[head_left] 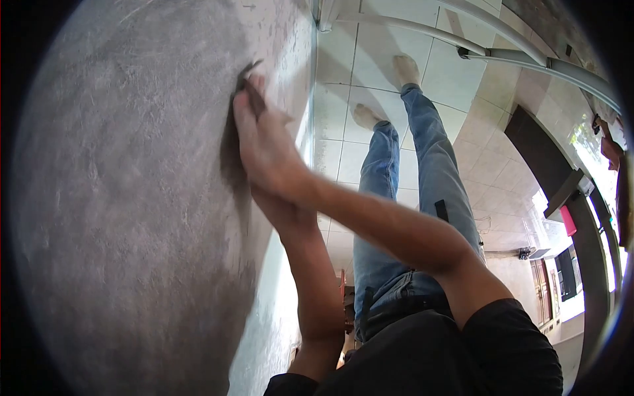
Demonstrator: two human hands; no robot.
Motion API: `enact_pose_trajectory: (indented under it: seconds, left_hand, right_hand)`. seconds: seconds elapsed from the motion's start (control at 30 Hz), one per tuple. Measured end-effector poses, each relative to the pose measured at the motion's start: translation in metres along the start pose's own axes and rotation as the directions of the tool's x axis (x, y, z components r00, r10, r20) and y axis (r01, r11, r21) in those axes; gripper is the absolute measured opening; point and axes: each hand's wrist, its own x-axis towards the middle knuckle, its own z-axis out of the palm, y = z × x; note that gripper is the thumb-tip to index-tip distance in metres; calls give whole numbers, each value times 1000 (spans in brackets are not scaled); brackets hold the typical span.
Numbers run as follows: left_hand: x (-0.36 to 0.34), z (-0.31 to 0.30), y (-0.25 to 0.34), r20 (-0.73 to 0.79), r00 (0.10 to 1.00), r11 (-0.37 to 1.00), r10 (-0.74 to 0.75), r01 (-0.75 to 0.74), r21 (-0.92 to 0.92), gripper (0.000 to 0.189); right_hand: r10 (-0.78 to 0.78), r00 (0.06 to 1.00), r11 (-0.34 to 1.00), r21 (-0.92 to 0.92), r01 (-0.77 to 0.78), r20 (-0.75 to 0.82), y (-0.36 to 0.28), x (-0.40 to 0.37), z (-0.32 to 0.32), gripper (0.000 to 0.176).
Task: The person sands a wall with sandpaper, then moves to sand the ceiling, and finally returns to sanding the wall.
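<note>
My right hand reaches across to the rough grey wall on the left of the head view. Its fingers close round a thin dark flat piece, whose kind I cannot tell; a dark narrow tip shows just beyond the fingertips, right at the wall. My left hand lies under the right one, close against the wall, with its fingers largely hidden. Both hands are a little blurred. Around them the wall is dark grey and streaked, and a paler, bluish strip runs along its right border.
Curved metal tubing crosses the upper right. Below, my bare feet stand on pale floor tiles beside the wall. A long dark beam-like edge and a pink object are at the right. Part of another person shows at the far right.
</note>
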Motion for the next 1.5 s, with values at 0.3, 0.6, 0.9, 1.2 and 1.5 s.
enact_pose_trajectory:
  seconds: [0.3, 0.6, 0.9, 1.2, 1.5]
  left_hand:
    - [4, 21, -30, 11, 998, 988, -54, 55, -142, 35]
    - [27, 41, -37, 103, 902, 636, -420, 373, -675, 29]
    - [30, 38, -37, 176, 809, 331, -560, 414, -848, 30]
    - [22, 29, -8, -46, 968, 918, -247, 218, -331, 35]
    - [37, 31, -6, 9, 1000, 998, 27, -27, 57, 38]
  right_hand:
    - [-183, 972, 979, 57, 194, -147, 10, 7, 3, 69]
    - [254, 966, 964, 68, -257, 51, -7, 60, -22, 58]
    - [262, 964, 939, 221, -264, 42, 1, 64, -19, 64]
    - [60, 998, 998, 35, -59, -22, -8, 18, -15, 64]
    - [-184, 971, 983, -36, 181, -149, -19, 17, -4, 57]
